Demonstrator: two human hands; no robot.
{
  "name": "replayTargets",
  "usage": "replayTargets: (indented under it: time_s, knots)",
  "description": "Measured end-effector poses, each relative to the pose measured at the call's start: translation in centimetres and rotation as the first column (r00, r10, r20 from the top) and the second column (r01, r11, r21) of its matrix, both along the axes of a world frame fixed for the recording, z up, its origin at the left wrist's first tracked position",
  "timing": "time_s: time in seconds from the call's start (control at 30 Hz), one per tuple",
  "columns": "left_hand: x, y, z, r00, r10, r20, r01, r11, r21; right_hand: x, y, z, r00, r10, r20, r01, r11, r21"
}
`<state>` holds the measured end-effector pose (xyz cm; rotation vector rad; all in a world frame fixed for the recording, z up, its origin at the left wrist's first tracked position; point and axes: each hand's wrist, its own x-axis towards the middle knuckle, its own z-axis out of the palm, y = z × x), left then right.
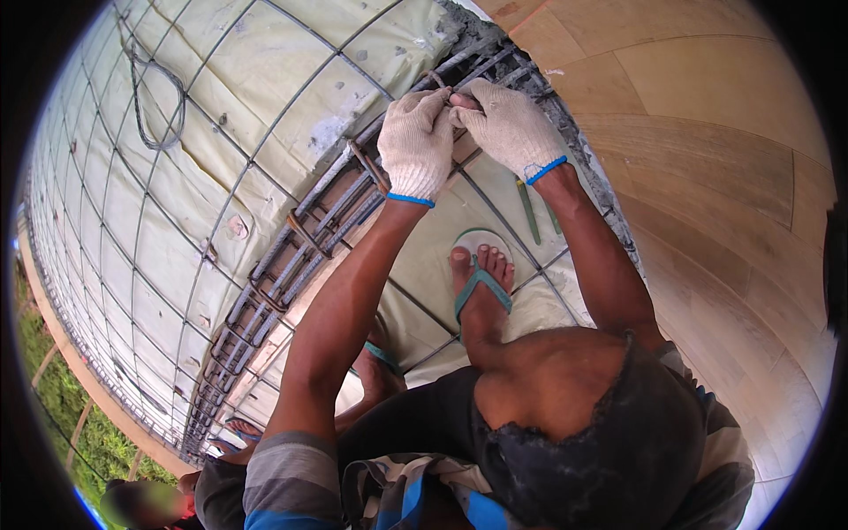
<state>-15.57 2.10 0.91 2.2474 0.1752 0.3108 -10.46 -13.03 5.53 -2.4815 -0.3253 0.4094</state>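
My left hand (415, 146) wears a cream knit glove with a blue cuff edge and is closed at the far end of a beam cage of steel bars (331, 221). Beside it, fingertips nearly meeting, my right hand (512, 124) wears a matching glove, with a bare fingertip showing. Its fingers are pinched together too. Whatever small thing lies between the hands is hidden by the gloves. A bent rusty stirrup (367, 166) wraps the bars near my left wrist. Below my right hand, a tool with green handles (528, 210) rests on the pale sheeting.
Thin bars form a mesh (252, 163) over pale plastic sheeting (283, 97) on the left. A loop of dark wire (159, 106) lies there. Rough concrete (583, 168) borders a tan panelled wall (689, 141) at right. My sandalled foot (484, 283) stands among bars; another person (150, 503) is lower left.
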Motion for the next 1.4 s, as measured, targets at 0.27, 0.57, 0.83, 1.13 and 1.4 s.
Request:
replayTargets:
  time_s: [0.27,0.57,0.83,1.13,1.4]
  knots:
    - [1.0,1.3,2.5,0.980,-0.107,-0.167,0.117,0.992,0.049,0.9,-1.3,-0.5,0.994,0.104,-0.021,-0.105,0.994,-0.034]
    - [7.3,4.3,5.6,0.790,-0.502,-0.352,0.602,0.741,0.298,-0.8,0.5,-0.3,0.991,0.124,0.043,-0.112,0.972,-0.207]
    - [9.4,4.8,5.5,0.704,-0.590,-0.396,0.697,0.681,0.225,-2.1,2.1,1.2,0.994,0.080,-0.072,-0.092,0.980,-0.176]
    - [3.0,4.1,6.2,0.786,-0.357,-0.504,0.516,0.828,0.218,1.7,-0.2,1.6,0.992,-0.072,-0.104,0.073,0.997,0.000]
    - [3.4,4.0,4.4,0.847,-0.380,-0.373,0.476,0.853,0.213,2.6,-1.5,-0.3,0.997,0.045,-0.055,-0.037,0.988,0.150]
